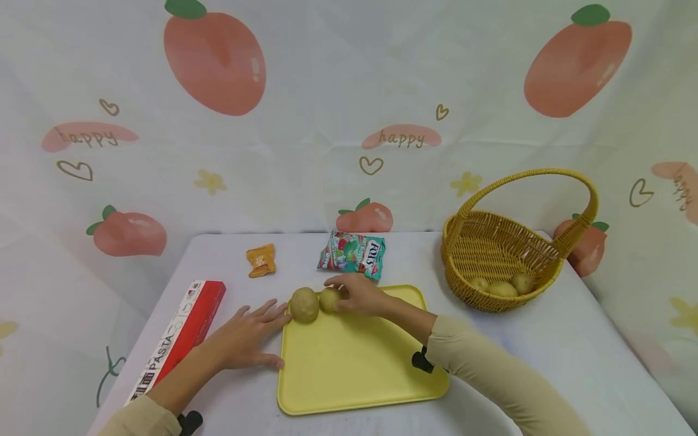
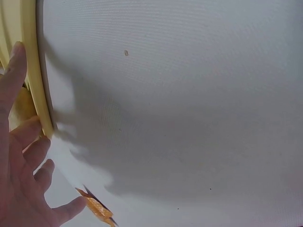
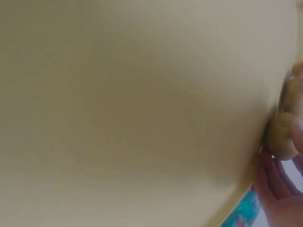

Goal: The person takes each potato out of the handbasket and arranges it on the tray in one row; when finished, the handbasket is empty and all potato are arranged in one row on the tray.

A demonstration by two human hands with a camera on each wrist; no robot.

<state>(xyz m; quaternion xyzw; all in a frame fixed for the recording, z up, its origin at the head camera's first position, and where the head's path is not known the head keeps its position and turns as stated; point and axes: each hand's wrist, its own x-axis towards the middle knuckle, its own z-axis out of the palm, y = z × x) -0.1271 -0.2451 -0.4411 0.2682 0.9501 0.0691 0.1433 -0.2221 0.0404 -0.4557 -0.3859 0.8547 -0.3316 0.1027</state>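
A yellow tray (image 1: 360, 363) lies on the table in front of me. At its back left corner sits a large round potato (image 1: 304, 304). Just right of that, my right hand (image 1: 360, 295) grips a smaller potato (image 1: 329, 300) between thumb and fingers; the right wrist view shows this potato (image 3: 282, 137) close to the tray's rim. My left hand (image 1: 245, 339) is spread along the tray's left edge, its fingertips right at the rim and near the large potato. In the left wrist view, the left hand (image 2: 21, 165) has straight, parted fingers with nothing in them.
A wicker basket (image 1: 491, 242) with a tall handle stands at the right, holding several potatoes (image 1: 501, 289). Behind the tray lies a teal candy bag (image 1: 354, 253), and an orange wrapped snack (image 1: 262, 260) is at the back left. A red and white pasta box (image 1: 182, 333) lies left.
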